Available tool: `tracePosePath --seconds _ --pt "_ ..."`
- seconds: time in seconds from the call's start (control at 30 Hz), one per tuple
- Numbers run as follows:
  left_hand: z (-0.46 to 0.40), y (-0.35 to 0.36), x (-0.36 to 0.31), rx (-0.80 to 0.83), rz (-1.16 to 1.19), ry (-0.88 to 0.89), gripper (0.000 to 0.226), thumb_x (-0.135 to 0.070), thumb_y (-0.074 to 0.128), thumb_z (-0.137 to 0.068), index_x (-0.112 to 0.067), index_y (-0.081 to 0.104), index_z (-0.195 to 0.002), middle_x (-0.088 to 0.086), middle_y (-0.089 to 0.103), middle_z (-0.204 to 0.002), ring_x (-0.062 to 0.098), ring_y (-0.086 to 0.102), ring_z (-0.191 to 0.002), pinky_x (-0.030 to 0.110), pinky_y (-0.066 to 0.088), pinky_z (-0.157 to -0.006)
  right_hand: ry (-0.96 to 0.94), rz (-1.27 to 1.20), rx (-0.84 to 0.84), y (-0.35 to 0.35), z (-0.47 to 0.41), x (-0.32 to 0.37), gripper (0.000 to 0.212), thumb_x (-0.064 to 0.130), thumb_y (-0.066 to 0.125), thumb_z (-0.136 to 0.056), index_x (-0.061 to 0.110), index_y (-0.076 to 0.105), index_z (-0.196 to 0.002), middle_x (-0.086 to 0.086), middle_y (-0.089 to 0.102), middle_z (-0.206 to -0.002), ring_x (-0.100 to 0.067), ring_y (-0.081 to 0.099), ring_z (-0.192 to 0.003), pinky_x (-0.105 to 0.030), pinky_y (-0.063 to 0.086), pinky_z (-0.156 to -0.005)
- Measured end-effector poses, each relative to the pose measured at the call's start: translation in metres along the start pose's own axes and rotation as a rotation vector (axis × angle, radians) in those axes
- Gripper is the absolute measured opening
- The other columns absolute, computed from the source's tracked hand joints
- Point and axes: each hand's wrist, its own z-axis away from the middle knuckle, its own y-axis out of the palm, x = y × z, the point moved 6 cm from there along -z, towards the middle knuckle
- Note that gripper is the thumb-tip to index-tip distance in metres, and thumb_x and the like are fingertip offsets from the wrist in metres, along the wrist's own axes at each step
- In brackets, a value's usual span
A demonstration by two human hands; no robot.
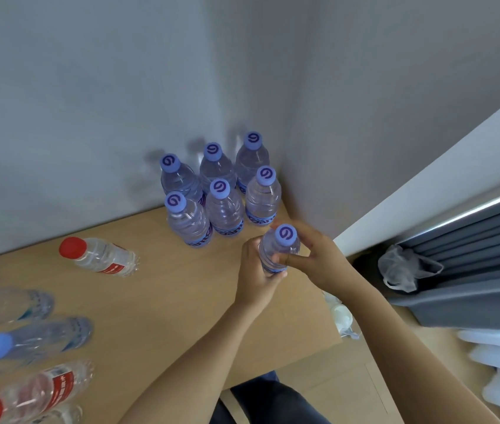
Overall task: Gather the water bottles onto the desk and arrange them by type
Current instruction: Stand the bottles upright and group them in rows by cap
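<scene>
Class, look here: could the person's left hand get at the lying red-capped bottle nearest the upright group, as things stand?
Probably not yet: the left hand holds the purple-capped bottle. The desk between it and the red-capped bottle looks bare.

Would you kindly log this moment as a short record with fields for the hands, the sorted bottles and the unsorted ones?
held item: clear plastic bottle with purple cap, upright
left hand: grip round the bottle's body
right hand: grip on the same bottle
sorted group: six upright purple-capped bottles in the corner of the light wooden desk
unsorted: red-capped bottle lying on its side; blurred blue-capped and red-capped bottles at the left edge
</scene>
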Motion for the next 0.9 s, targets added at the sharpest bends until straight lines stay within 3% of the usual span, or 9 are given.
tracePosePath --seconds 0.07,0.17,0.27,0.43,0.57,0.7,0.8,0.9 --pt "-0.007 0.0 0.003 -0.011 -0.03 0.013 0.043 0.008 0.078 -0.061 -0.005 0.063 -0.098 -0.01 0.061 -0.095 -0.007 0.054 -0.097 0.005 0.039 -0.08 -0.021 0.024 0.002 -0.001 -0.006 0.001 0.046 0.012 0.08 -0.081 0.034 0.058 -0.115 0.017 0.063 -0.109 0.008 0.057 -0.1 -0.005 0.042 -0.081" --pt "-0.015 0.001 0.006 -0.003 -0.067 0.009 0.047 0.005 0.08 -0.063 -0.001 0.063 -0.106 0.009 0.063 -0.103 0.015 0.056 -0.101 0.018 0.044 -0.085 -0.072 0.14 0.003 -0.004 -0.016 0.002 0.05 0.015 0.081 -0.08 0.018 0.061 -0.126 0.004 0.057 -0.121 -0.005 0.052 -0.111 -0.008 0.039 -0.091" --pt "-0.022 0.001 0.006 -0.047 -0.063 -0.032 0.052 0.003 0.083 -0.062 -0.005 0.06 -0.108 0.003 0.06 -0.107 0.012 0.052 -0.103 0.011 0.04 -0.085 -0.067 0.194 0.014 -0.007 -0.027 0.002 0.053 0.02 0.08 -0.08 0.015 0.06 -0.13 0.0 0.053 -0.126 -0.012 0.047 -0.118 -0.01 0.038 -0.095" --pt "-0.029 0.001 0.007 -0.1 -0.041 -0.083 0.061 0.001 0.086 -0.06 -0.021 0.05 -0.103 -0.023 0.047 -0.1 0.013 0.052 -0.099 0.003 0.035 -0.08 -0.073 0.205 0.027 -0.009 -0.04 0.004 0.052 0.019 0.081 -0.08 0.02 0.06 -0.127 0.004 0.052 -0.123 -0.012 0.049 -0.117 -0.012 0.039 -0.095" --pt "-0.03 0.001 0.011 -0.086 -0.056 -0.079 0.061 -0.001 0.086 -0.06 -0.017 0.052 -0.107 -0.023 0.046 -0.101 0.011 0.05 -0.101 0.002 0.034 -0.082 -0.067 0.213 0.038 -0.01 -0.04 0.004 0.053 0.017 0.081 -0.08 0.017 0.06 -0.128 -0.001 0.053 -0.124 -0.017 0.051 -0.117 -0.022 0.043 -0.098" --pt "-0.033 0.0 0.012 -0.013 -0.077 -0.103 0.06 -0.004 0.088 -0.06 -0.005 0.055 -0.109 -0.006 0.052 -0.104 0.013 0.049 -0.104 0.003 0.034 -0.083 -0.031 0.226 0.019 -0.009 -0.04 0.007 0.055 0.014 0.083 -0.076 0.015 0.058 -0.126 0.001 0.054 -0.119 -0.019 0.053 -0.114 -0.016 0.043 -0.092" --pt "-0.033 -0.008 0.006 0.094 -0.062 -0.129 0.067 -0.011 0.093 -0.059 -0.015 0.052 -0.112 -0.002 0.056 -0.113 0.011 0.052 -0.108 0.007 0.037 -0.085 -0.001 0.253 0.027 -0.01 -0.041 0.016 0.059 0.014 0.085 -0.072 0.018 0.058 -0.124 0.005 0.054 -0.115 -0.021 0.053 -0.114 -0.038 0.048 -0.099" --pt "-0.024 -0.03 -0.004 0.111 -0.043 -0.149 0.065 -0.013 0.091 -0.064 -0.016 0.053 -0.118 -0.002 0.06 -0.12 0.012 0.054 -0.114 0.021 0.042 -0.097 0.017 0.201 0.014 -0.013 -0.042 0.031 0.066 0.018 0.086 -0.071 0.021 0.054 -0.128 0.004 0.056 -0.123 -0.022 0.051 -0.121 -0.042 0.047 -0.102"
